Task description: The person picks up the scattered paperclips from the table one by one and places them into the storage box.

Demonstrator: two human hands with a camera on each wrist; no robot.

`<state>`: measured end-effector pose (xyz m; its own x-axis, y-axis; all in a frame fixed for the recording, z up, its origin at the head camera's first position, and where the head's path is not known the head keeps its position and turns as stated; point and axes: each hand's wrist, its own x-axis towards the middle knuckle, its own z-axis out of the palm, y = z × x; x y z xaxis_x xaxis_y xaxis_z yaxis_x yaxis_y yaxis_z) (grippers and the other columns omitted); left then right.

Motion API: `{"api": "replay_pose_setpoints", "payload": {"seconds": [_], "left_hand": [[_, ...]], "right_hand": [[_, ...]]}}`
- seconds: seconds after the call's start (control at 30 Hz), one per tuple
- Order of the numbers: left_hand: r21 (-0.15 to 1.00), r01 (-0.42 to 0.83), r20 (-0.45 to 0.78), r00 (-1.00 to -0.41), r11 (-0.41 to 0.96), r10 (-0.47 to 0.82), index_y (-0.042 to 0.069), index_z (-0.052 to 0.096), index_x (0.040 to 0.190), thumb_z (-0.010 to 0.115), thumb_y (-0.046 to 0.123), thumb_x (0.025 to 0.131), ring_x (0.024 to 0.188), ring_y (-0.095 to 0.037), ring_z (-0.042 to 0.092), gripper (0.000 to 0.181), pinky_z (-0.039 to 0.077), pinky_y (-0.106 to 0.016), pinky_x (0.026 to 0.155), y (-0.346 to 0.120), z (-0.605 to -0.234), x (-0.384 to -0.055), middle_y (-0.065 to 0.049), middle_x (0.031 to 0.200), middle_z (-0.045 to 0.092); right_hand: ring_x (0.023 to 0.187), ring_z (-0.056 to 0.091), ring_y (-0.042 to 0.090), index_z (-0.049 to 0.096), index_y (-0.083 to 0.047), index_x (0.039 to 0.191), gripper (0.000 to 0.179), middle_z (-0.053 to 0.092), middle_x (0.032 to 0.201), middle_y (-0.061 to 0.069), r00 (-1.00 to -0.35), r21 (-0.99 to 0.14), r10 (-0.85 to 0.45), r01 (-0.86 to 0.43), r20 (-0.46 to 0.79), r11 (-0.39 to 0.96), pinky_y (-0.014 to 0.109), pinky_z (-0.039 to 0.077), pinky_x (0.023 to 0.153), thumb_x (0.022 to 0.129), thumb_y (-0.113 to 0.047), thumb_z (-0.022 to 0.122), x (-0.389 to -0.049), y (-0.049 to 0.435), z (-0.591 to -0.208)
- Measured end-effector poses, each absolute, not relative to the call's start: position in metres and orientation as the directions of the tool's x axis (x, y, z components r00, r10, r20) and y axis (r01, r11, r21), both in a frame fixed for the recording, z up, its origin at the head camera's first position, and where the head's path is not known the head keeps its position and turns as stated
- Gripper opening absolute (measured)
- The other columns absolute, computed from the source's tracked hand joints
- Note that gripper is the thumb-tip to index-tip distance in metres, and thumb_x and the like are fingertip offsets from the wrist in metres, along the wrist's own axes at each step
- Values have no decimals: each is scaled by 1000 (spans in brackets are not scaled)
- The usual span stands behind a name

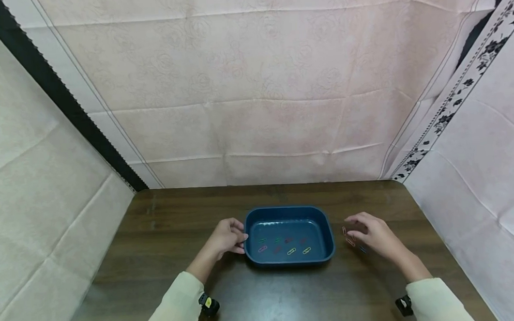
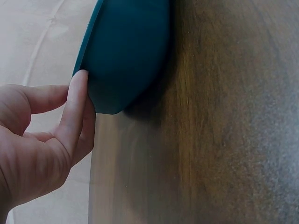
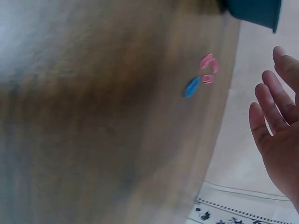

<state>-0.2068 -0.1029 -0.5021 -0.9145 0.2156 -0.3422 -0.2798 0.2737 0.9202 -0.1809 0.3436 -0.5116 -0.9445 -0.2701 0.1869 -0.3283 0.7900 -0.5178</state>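
A blue rectangular tray [image 1: 290,263] sits on the wooden table, with several colored paper clips scattered on its floor, among them a yellow paper clip [image 1: 307,250] and a pink paper clip [image 1: 262,249]. My left hand [image 1: 228,238] holds the tray's left rim between thumb and fingers, seen closer on the tray wall [image 2: 126,51] in the left wrist view. To the right of the tray, my right hand [image 1: 374,234] hovers with fingers apart and nothing held. Below it on the table lie a few pinkish-red paper clips [image 3: 207,79] and a blue paper clip [image 3: 191,87].
The brown wooden table [image 1: 264,296] has a straight back edge. Pale patterned cloth [image 1: 253,83] hangs behind it, and more cloth [image 1: 493,177] stands at both sides. Both wrists carry small black devices [image 1: 209,305] beside pale sleeves.
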Motion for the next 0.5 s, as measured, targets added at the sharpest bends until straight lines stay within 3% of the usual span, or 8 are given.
{"api": "replay_pose_setpoints", "payload": {"seconds": [0.5], "left_hand": [[913, -287, -352, -912, 289, 209, -5, 55, 124, 65, 1, 99, 72, -23, 66, 27, 66, -35, 66, -103, -502, -208, -20, 96, 66]], "right_hand": [[83, 64, 13, 72, -9, 99, 18, 67, 92, 1, -967, -511, -209, -256, 149, 820, 26, 56, 70, 86, -13, 84, -192, 355, -537]]}}
